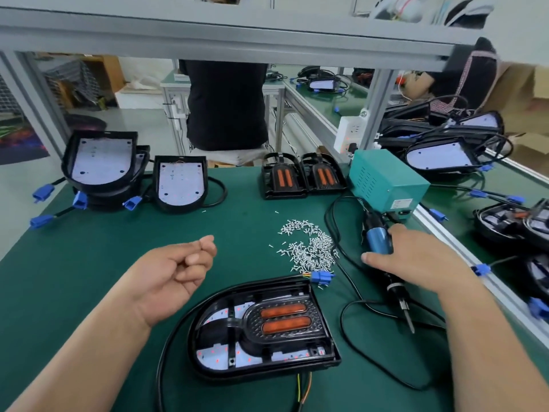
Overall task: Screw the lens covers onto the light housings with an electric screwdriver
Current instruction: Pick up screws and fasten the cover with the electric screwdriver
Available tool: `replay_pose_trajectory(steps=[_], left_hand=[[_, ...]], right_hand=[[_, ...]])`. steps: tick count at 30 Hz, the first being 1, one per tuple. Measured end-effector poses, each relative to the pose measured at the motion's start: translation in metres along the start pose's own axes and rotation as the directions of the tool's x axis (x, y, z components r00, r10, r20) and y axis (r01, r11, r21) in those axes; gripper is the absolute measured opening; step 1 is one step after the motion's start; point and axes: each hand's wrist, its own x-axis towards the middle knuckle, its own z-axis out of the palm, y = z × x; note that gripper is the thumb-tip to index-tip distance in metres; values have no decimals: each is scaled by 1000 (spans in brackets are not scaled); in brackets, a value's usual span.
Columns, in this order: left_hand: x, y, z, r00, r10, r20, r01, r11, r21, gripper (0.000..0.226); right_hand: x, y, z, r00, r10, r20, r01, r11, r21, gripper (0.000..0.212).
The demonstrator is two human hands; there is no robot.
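Lens cover [282,319] sits in its light housing [261,371] at the mat's [89,263] near edge; right hand [416,260] wraps the lying electric screwdriver [378,239], left hand [178,272] curled, contents untellable. Pick-up step: next, lift it and seat a screw from the pile [312,248]

One screwdriver [377,239], two loose lens covers [283,177]

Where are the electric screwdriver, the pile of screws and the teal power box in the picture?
electric screwdriver [378,241]: head view, on its blue grip.
pile of screws [312,248]: head view, middle of the heap.
teal power box [386,176]: head view, on its teal casing.
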Motion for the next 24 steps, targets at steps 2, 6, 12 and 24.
replay_pose_trajectory(steps=[2,6,12,24], left_hand=[[1,-1,0,1000,30,-5,-29,998,59,28],[4,0,-5,997,65,-31,-59,985,160,19],[3,-4,-1,995,97,-8,-91,953,290,27],[-1,-7,2,987,115,112,-150,908,392,6]], right_hand=[[0,-1,1,1000,10,-25,-10,1000,10,60],[-1,-2,2,999,24,-41,-21,997,80,53],[2,1,0,998,63,-16,-55,956,289,47],[-9,-59,-22,993,98,67,-31,-336,941,19]])
